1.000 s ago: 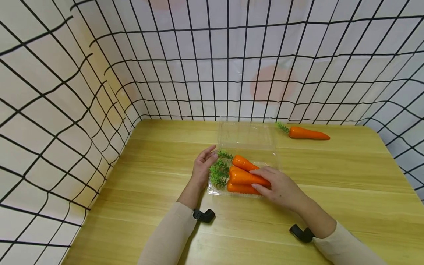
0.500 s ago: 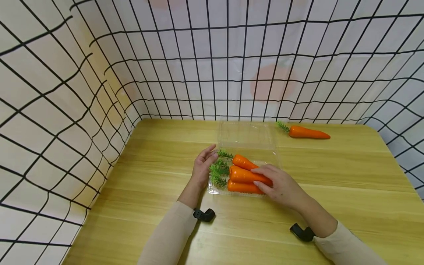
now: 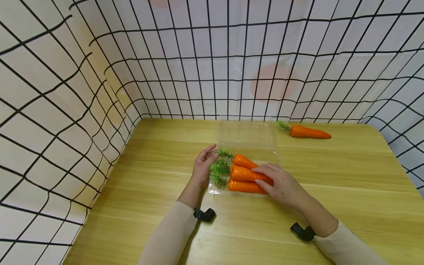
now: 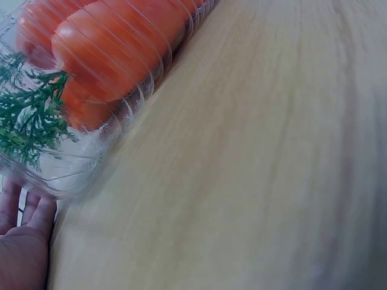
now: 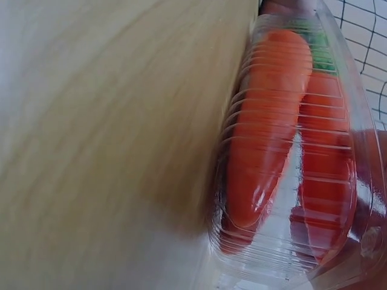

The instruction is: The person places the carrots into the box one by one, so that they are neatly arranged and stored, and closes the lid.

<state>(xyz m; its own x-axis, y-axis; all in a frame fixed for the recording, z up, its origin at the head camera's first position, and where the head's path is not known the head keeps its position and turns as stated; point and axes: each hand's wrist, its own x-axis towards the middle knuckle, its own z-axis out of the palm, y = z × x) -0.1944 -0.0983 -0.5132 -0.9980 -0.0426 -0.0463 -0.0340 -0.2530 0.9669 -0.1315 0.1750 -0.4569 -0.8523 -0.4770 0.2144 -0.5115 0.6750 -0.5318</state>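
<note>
A clear plastic clamshell box (image 3: 216,191) lies at the middle of the table with its lid folded back. Several orange carrots with feathery green tops are in it, among them a front carrot (image 3: 246,186) and a rear carrot (image 3: 243,161). My right hand (image 3: 282,187) pinches the middle carrot (image 3: 243,173) near its narrow end between thumb and fingers; its tip is hidden. With loosely extended fingers, my left hand (image 3: 201,170) rests at the box's left end, beside the leaves (image 3: 218,171). In the left wrist view, its fingers (image 4: 41,214) touch the box's end wall.
Another carrot (image 3: 309,132) lies on the wooden table (image 3: 334,173) at the back right, beside the transparent lid (image 3: 246,132). Black wire mesh (image 3: 202,59) encloses the back and sides. Each wrist wears a black band.
My right hand has shifted slightly right with the middle carrot. More of the front carrot shows below it, and the two lie further apart. The left hand stays where it was.
</note>
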